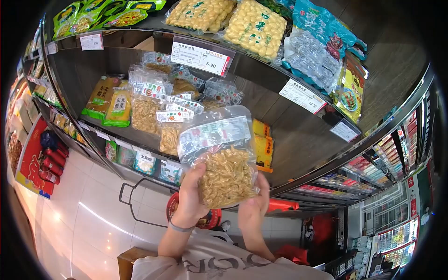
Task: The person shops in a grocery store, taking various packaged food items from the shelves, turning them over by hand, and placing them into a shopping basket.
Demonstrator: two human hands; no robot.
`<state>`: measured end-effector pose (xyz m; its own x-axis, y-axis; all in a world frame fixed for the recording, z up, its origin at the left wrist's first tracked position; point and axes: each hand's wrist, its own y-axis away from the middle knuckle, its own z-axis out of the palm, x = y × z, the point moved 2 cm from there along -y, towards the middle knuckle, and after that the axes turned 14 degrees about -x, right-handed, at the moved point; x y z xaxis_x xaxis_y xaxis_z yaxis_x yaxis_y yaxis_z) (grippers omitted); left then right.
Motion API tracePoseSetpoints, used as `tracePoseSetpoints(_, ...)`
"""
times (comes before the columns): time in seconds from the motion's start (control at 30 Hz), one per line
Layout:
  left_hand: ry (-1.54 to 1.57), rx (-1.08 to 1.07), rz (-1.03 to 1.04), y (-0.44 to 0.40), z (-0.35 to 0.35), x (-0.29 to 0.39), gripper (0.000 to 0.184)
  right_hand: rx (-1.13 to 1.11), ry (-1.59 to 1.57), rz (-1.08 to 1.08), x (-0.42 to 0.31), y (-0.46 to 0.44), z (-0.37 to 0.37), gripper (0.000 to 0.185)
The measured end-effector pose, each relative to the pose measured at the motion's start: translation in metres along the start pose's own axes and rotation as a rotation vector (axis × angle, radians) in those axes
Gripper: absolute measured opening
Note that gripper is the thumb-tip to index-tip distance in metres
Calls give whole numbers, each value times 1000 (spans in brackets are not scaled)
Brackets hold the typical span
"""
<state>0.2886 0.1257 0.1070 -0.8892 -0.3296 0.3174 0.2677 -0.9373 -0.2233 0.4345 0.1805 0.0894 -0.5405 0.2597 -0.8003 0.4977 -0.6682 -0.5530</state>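
Note:
Between my two hands is a clear, sealed plastic bag of yellowish-brown shredded food (pixel 225 175), tilted upright with its white label strip toward the top. My left hand (pixel 190 193) grips the bag's lower left edge, thumb lying on the front. At the lower right edge, my right hand (pixel 254 205) pinches the bag, its fingers partly hidden behind it. Just beyond, similar packets of shredded food (pixel 145 112) lie piled on the shelf (pixel 261 100). Two yellow-and-green packets (pixel 119 106) rest left of that pile, and small yellow packets (pixel 264 151) sit right of my bag.
The upper shelf bears bags of pale round food (pixel 255 29), a blue bag (pixel 322 28) and price tags (pixel 201 56) along its edge. Smaller packets (pixel 145 161) fill a lower ledge. Tiled floor (pixel 93 200) lies left, with a red display (pixel 37 158); other stocked shelves (pixel 368 172) stand right.

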Motion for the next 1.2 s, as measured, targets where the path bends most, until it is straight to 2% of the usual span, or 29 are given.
tracePoseSetpoints(0.03, -23, 8, -7, 1, 3, 1, 49, 17, -295, 195, 6, 6, 2, 72)
tracePoseSetpoints(0.07, -47, 16, -20, 2, 6, 0, 49, 50, -364, 244, 12, 12, 2, 68)
tracePoseSetpoints(0.17, -156, 135, -3, 2, 2, -8, 39, 13, -415, 331, 14, 16, 5, 61)
tracePoseSetpoints(0.2, -159, 138, -10, 3, -1, -12, 39, 83, -514, 313, 19, 18, 5, 57)
tracePoseSetpoints(0.27, -586, 206, 68, 6, -10, -17, 45, 125, -512, 300, 19, 18, 4, 55)
tracePoseSetpoints(0.3, -598, 208, 61, 1, -8, -20, 45, 159, -507, 284, 21, 16, 6, 53)
tracePoseSetpoints(0.33, -909, 266, 277, -5, -2, -19, 50, 207, -406, 172, 17, 13, 11, 47)
tracePoseSetpoints(0.37, -1216, 317, 496, -6, 2, -17, 56, 218, -415, 174, 16, 12, 14, 47)
tracePoseSetpoints(0.4, -1239, 266, 409, -6, -1, -17, 66, 257, -166, 151, 13, 11, 13, 45)
tracePoseSetpoints(0.43, -1243, 265, 403, -4, -1, -13, 66, 292, 87, 127, 10, 10, 12, 43)
tracePoseSetpoints(0.47, -1245, 58, 335, -4, 5, -10, 64, 305, 240, 191, 12, 14, 8, 52)
tracePoseSetpoints(0.5, -1046, -18, 244, -2, -3, -21, 62, 309, 241, 195, 8, 8, 3, 52)
tracePoseSetpoints(0.57, -635, -86, 58, 2, -21, -42, 62, -414, 1011, 7, -14, -14, 12, 67)
tracePoseSetpoints(0.6, -412, -14, -83, 7, -23, -38, 62, -577, 1014, 202, -24, -14, 18, 77)
tracePoseSetpoints(0.63, -185, 60, -218, 12, -27, -29, 61, -652, 1056, 315, -26, -8, 21, 72)
tracePoseSetpoints(0.67, -42, 22, -175, 15, -52, -35, 60, -788, 1030, 334, -26, -3, 16, 69)
tracePoseSetpoints(0.7, 8, 97, -178, 21, -56, -36, 68, -920, 992, 354, -26, 3, 7, 66)
tracePoseSetpoints(0.73, 76, 111, -204, 34, -69, -37, 69, -912, 931, 252, -18, 9, -4, 64)
tracePoseSetpoints(0.77, 145, 127, -230, 48, -81, -41, 70, -791, 941, 206, -16, 10, -12, 65)
tracePoseSetpoints(0.83, 192, 256, -246, 68, -82, -48, 71, -376, 964, 292, -9, 23, -21, 65)
tracePoseSetpoints(0.87, 218, 345, -240, 75, -84, -49, 72, -375, 951, 327, -1, 33, -26, 65)
tracePoseSetpoints(0.93, 198, 388, -250, 85, -90, -57, 73, -202, 362, 709, 25, 61, -40, 71)
tracePoseSetpoints(0.97, 173, 393, -248, 86, -93, -58, 74, -197, 350, 727, 33, 71, -45, 71)
tracePoseSetpoints(1.03, 51, 389, -281, 88, -97, -56, 72, -200, -57, 918, 51, 93, -51, 78)
tracePoseSetpoints(1.1, -249, 475, -415, 94, -114, -56, 66, -202, -17, 939, 62, 106, -56, 82)
tracePoseSetpoints(1.13, -257, 477, -449, 98, -122, -56, 54, -200, 33, 939, 67, 110, -59, 81)
tracePoseSetpoints(1.17, -260, 482, -453, 102, -130, -56, 54, -197, 82, 939, 71, 115, -62, 80)
tracePoseSetpoints(1.2, -426, 449, -500, 106, -137, -56, 50, -193, 75, 942, 75, 118, -65, 80)
